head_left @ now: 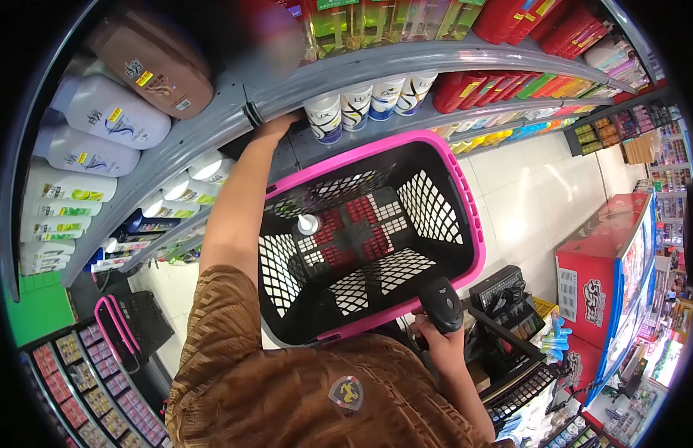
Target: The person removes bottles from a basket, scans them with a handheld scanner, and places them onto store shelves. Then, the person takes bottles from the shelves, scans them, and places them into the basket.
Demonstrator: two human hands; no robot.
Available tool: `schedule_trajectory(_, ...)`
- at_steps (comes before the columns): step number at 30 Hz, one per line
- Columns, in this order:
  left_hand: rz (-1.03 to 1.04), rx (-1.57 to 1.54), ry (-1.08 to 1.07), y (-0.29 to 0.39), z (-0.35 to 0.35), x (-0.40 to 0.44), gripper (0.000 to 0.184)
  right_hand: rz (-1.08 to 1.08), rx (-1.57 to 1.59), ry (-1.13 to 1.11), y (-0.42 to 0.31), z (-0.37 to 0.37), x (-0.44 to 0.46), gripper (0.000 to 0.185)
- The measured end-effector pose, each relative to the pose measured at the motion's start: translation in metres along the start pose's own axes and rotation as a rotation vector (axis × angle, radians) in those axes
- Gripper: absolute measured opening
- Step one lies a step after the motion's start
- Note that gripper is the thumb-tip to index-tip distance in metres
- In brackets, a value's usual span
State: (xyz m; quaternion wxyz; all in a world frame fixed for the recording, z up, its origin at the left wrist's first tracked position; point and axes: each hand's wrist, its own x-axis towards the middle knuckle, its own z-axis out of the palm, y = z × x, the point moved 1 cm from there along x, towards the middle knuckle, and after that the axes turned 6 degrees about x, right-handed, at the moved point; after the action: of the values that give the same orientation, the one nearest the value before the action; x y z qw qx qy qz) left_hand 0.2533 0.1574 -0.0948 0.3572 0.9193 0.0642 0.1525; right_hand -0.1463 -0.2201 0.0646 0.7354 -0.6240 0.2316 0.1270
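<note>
My left arm stretches up to the shelf, and my left hand (278, 128) is under the shelf lip, just left of a row of white LUX bottles (324, 119). Its fingers are in shadow, so whether they hold anything is hidden. Low in front of my body, my right hand (440, 342) is wrapped around a black handheld barcode scanner (441, 305). Between my arms is a black shopping basket with a pink rim (477, 224). A bottle with a white pump top (307, 224) is inside the basket, near its left end.
Brown and lilac bottles (119, 112) fill the upper left shelf. Red bottles (462, 89) stand right of the LUX row. A second black basket with pink handles (119, 328) is at left. Red cartons (585, 291) are stacked at right, past the tiled floor (525, 187).
</note>
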Motion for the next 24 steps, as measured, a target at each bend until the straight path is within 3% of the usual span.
schedule_trajectory(1,-0.008,0.006,-0.003,-0.004,-0.001,-0.009,0.063,0.010,-0.001,-0.005,-0.001,0.000,0.000,0.018)
schedule_trajectory(3,-0.020,0.254,0.184,-0.003,-0.006,-0.024,0.037,0.007,0.018,0.017,-0.004,0.001,0.005,0.017)
schedule_trajectory(5,-0.033,-0.356,0.345,0.064,-0.044,-0.101,0.021,0.002,0.019,-0.013,-0.003,0.000,0.013,0.017)
schedule_trajectory(6,0.073,-0.441,0.238,0.068,-0.046,-0.133,0.010,-0.005,0.013,-0.038,-0.003,-0.001,0.018,0.016)
schedule_trajectory(7,0.026,-0.368,0.033,0.076,-0.050,-0.173,0.012,-0.008,0.023,-0.038,-0.004,-0.001,0.022,0.016)
schedule_trajectory(8,-0.167,-0.341,-0.271,0.053,-0.034,-0.209,0.022,-0.012,0.002,-0.068,-0.004,0.000,0.025,0.018)
schedule_trajectory(10,0.034,0.216,-0.496,0.057,-0.022,-0.252,0.044,-0.012,-0.025,-0.100,-0.005,0.001,0.028,0.021)
schedule_trajectory(13,-0.123,0.825,-0.932,-0.006,0.020,-0.268,0.085,-0.005,-0.089,-0.170,-0.009,0.003,0.031,0.020)
schedule_trajectory(17,-0.235,0.719,-0.837,-0.066,0.043,-0.265,0.056,0.018,-0.095,-0.170,-0.012,0.004,0.028,0.018)
schedule_trajectory(24,-0.111,0.485,-0.748,-0.021,0.012,-0.265,0.040,0.002,-0.228,-0.307,-0.025,-0.002,0.040,0.020)
